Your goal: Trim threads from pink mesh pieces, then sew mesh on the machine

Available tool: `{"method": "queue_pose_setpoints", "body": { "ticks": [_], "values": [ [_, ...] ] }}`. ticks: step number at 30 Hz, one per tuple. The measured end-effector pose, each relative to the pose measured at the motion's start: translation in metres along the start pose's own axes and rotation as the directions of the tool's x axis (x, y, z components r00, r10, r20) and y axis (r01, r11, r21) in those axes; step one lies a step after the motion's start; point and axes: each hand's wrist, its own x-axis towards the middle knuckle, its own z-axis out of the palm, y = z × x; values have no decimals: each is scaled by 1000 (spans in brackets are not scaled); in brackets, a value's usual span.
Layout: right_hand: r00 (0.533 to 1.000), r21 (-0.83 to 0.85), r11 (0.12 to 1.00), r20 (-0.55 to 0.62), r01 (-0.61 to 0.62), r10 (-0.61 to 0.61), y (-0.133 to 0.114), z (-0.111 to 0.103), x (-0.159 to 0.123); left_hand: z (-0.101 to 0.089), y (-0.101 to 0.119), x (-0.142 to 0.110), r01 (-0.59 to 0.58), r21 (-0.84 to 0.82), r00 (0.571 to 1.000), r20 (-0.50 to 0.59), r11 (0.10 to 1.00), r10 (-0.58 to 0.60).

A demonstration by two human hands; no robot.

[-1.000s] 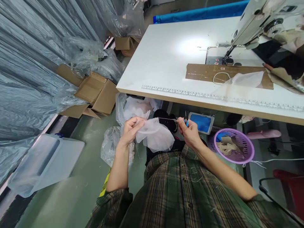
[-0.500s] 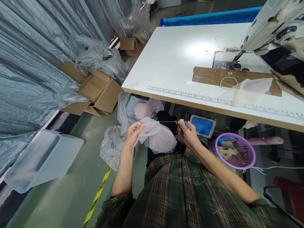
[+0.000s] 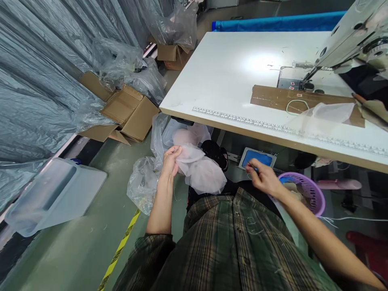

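Note:
My left hand (image 3: 170,161) is closed, pinching the edge of a sheer white piece of fabric (image 3: 207,176). The fabric hangs in soft gathered folds over my lap. My right hand (image 3: 263,178) is off to the right of it, between the fabric and a purple basket (image 3: 318,198). Its fingers are curled together around small thread snips, mostly hidden in the grip; a dark tip shows by the fingertips. Behind that hand lies a blue pad in a pale frame (image 3: 242,161).
A white sewing table (image 3: 224,76) with a printed ruler edge stands ahead, carrying a sewing machine (image 3: 348,40) and a brown cardboard strip (image 3: 273,96). On the left are an open carton (image 3: 139,121), a plastic bag (image 3: 142,182) and a clear bin (image 3: 69,194). Scraps fill the purple basket.
My right hand has moved right, away from the fabric, and the thread stretched between the hands no longer shows. My left hand stays at the fabric, slightly higher. The view has shifted a little.

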Motion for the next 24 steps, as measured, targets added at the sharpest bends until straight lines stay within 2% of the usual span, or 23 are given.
{"method": "queue_pose_setpoints", "body": {
  "ticks": [1, 2, 3, 4, 5, 7, 9, 12, 14, 16, 18, 21, 24],
  "values": [
    [992, -198, 973, -38, -122, 116, 23, -10, -3, 0, 1, 1, 22, 0, 1000, 18, 1000, -22],
    [964, -351, 898, -111, -264, 240, 43, -19, -6, 1, 2, 2, 56, 4, 997, 49, 998, -56],
    [933, -419, 833, -169, -360, 318, 59, -24, -7, 2, 3, 1, 96, 10, 992, 87, 995, -97],
    [904, -413, 805, -229, -425, 360, 69, -26, -6, 3, 3, 0, 135, 17, 983, 125, 991, -136],
    [890, -347, 823, -250, -450, 381, 73, -24, -3, 5, 4, -1, 164, 20, 973, 158, 986, -166],
    [910, -97, 916, -195, -389, 366, 62, -9, 8, 8, 5, -5, 198, 17, 959, 205, 980, -197],
    [950, 55, 957, -116, -284, 288, 34, 13, 26, 10, 7, -8, 219, 16, 947, 236, 976, -216],
    [999, 381, 924, -15, -41, 50, -14, 46, 57, 13, 8, -11, 241, 36, 929, 279, 970, -242],
    [997, 510, 860, 58, 22, -60, -37, 63, 71, 14, 9, -12, 243, 54, 921, 302, 968, -248],
    [978, 600, 800, 175, -15, -112, -49, 74, 78, 14, 10, -12, 241, 64, 918, 309, 968, -249],
    [964, 653, 750, 252, -106, -84, -52, 79, 78, 14, 9, -11, 243, 72, 919, 303, 967, -254],
    [969, 687, 694, 240, -216, 64, -44, 78, 73, 12, 7, -9, 250, 114, 920, 281, 962, -273],
    [959, 680, 676, 216, -284, 184, -32, 73, 69, 8, 4, -6, 259, 144, 915, 281, 955, -291]
  ]
}}
